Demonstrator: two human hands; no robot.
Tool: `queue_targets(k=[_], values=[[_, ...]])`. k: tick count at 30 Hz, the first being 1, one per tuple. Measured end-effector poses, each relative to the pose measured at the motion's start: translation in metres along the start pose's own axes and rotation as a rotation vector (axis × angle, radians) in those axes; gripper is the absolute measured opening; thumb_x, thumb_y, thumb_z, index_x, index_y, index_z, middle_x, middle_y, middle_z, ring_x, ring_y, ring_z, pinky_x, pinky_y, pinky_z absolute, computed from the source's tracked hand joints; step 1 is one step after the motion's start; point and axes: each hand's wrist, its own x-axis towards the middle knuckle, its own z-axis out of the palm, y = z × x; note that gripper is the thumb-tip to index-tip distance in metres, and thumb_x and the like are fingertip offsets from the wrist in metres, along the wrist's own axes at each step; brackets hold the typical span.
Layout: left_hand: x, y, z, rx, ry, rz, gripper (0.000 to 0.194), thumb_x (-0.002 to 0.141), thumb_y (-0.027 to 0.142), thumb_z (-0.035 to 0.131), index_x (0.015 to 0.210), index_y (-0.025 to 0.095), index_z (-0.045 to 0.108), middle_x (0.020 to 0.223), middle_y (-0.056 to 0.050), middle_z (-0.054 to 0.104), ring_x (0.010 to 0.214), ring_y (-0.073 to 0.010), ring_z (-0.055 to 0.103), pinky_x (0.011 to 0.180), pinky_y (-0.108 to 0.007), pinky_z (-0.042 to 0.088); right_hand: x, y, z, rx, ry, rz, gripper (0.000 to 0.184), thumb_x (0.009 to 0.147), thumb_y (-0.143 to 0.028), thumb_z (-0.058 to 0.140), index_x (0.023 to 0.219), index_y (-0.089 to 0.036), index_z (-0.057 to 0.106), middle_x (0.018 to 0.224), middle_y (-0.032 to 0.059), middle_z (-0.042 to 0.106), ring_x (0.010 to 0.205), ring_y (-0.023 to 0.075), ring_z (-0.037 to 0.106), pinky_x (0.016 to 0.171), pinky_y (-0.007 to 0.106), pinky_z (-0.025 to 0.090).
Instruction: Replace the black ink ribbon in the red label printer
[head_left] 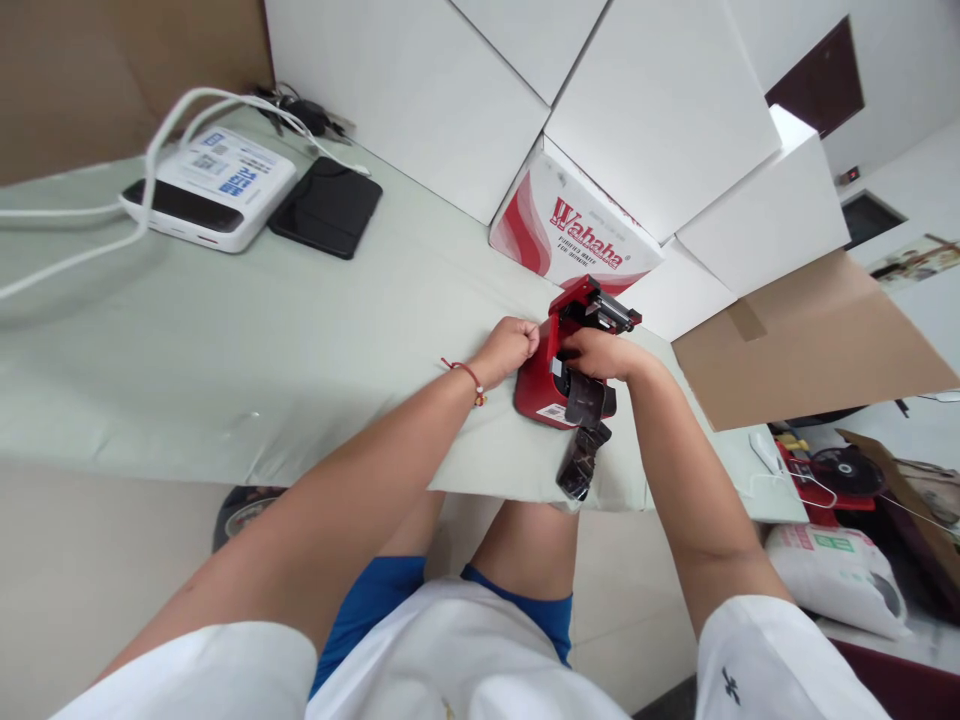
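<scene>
A small red machine (pixel 531 392) stands near the front edge of the pale green tabletop, its lid (pixel 581 296) raised and a dark roller showing under it. My right hand (pixel 600 354) reaches into the machine from the right, fingers bent; what its fingertips grip is hidden. My left hand (pixel 511 345) is closed in a fist against the machine's left side, and I cannot see whether anything is inside it. Shiny dark film (pixel 589 398) comes out of the front opening. More crumpled dark film (pixel 581 462) lies below it by the table edge.
A white box with red lettering (pixel 574 225) stands behind the machine, against stacked white boxes (pixel 660 90). Left on the table (pixel 187 330) are a white device with cables (pixel 217 190), a black phone (pixel 328 207) and keys (pixel 307 115). A cardboard flap (pixel 817 340) juts in at right.
</scene>
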Motion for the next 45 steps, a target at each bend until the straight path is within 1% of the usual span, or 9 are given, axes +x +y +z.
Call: queue_targets(k=[9,13,17,21,28,36,40,43,45], values=[[0.000,0.000,0.001,-0.003,0.007,0.007,0.011,0.052,0.012,0.047,0.046,0.020,0.049,0.048,0.003,0.044,0.056,-0.0114,0.034,0.061,-0.029,0.023,-0.034,0.014,0.001,0.337,0.251,-0.046,0.034,0.094,-0.027,0.064,0.121,-0.021,0.084,0.086,0.0034,0.080,0.065,0.0165,0.063,0.064,0.031,0.055],[0.000,-0.001,0.000,-0.004,0.007,0.005,0.011,0.053,0.011,0.048,0.046,0.020,0.048,0.049,0.003,0.042,0.055,-0.0113,0.033,0.061,-0.030,0.022,-0.045,0.017,-0.002,0.471,0.673,-0.125,0.033,0.098,-0.037,0.062,0.114,-0.020,0.085,0.107,0.0075,0.084,0.082,0.0189,0.071,0.080,0.036,0.061],[-0.001,-0.001,0.000,-0.002,0.004,0.004,0.012,0.054,0.011,0.048,0.046,0.020,0.048,0.048,0.003,0.042,0.055,-0.0113,0.033,0.061,-0.030,0.023,-0.029,0.035,0.003,0.242,1.087,-0.058,0.041,0.103,-0.039,0.057,0.129,-0.018,0.080,0.133,0.0156,0.080,0.123,0.0299,0.070,0.109,0.048,0.057],[0.000,-0.001,0.000,-0.008,0.028,0.021,0.012,0.053,0.009,0.047,0.049,0.020,0.051,0.051,0.002,0.046,0.058,-0.0123,0.037,0.063,-0.030,0.026,-0.018,0.053,0.019,0.112,1.021,-0.044,0.052,0.108,-0.046,0.051,0.138,-0.011,0.075,0.137,0.0229,0.077,0.133,0.0342,0.067,0.122,0.053,0.047],[0.004,0.009,-0.003,-0.073,0.139,0.096,0.010,0.078,0.016,0.062,0.086,0.019,0.069,0.096,-0.002,0.067,0.089,-0.0164,0.058,0.085,-0.030,0.045,-0.055,0.041,0.060,0.260,1.035,-0.137,0.054,0.112,-0.063,0.046,0.122,-0.024,0.081,0.123,0.0129,0.082,0.117,0.0271,0.074,0.109,0.045,0.056],[-0.008,0.017,-0.003,-0.006,-0.093,0.197,0.044,0.107,0.043,0.047,0.093,0.019,0.081,0.145,-0.011,0.064,0.147,-0.0283,0.053,0.130,-0.042,0.036,-0.065,0.035,0.101,0.350,0.998,-0.168,0.050,0.113,-0.059,0.049,0.109,-0.026,0.087,0.121,0.0114,0.084,0.117,0.0266,0.077,0.108,0.046,0.058],[-0.007,0.012,-0.004,-0.056,-0.106,0.213,0.045,0.105,0.048,0.050,0.090,0.019,0.081,0.147,-0.013,0.063,0.153,-0.0310,0.049,0.135,-0.046,0.031,-0.061,0.035,0.106,0.351,1.016,-0.157,0.051,0.114,-0.058,0.047,0.109,-0.026,0.087,0.118,0.0104,0.084,0.114,0.0250,0.078,0.106,0.043,0.059],[-0.009,0.010,-0.006,-0.083,-0.161,0.234,0.024,0.085,0.039,0.071,0.095,0.019,0.082,0.148,-0.013,0.062,0.162,-0.0342,0.041,0.138,-0.048,0.026,-0.060,0.036,0.103,0.370,1.003,-0.147,0.051,0.113,-0.058,0.048,0.105,-0.027,0.087,0.115,0.0091,0.084,0.111,0.0241,0.078,0.103,0.042,0.059],[-0.011,0.008,-0.007,-0.068,-0.226,0.226,0.032,0.072,0.030,0.077,0.102,0.021,0.082,0.159,-0.012,0.056,0.168,-0.0368,0.033,0.140,-0.051,0.023,-0.059,0.037,0.100,0.407,0.993,-0.132,0.051,0.112,-0.059,0.049,0.103,-0.027,0.087,0.113,0.0086,0.085,0.108,0.0237,0.079,0.101,0.041,0.060]])
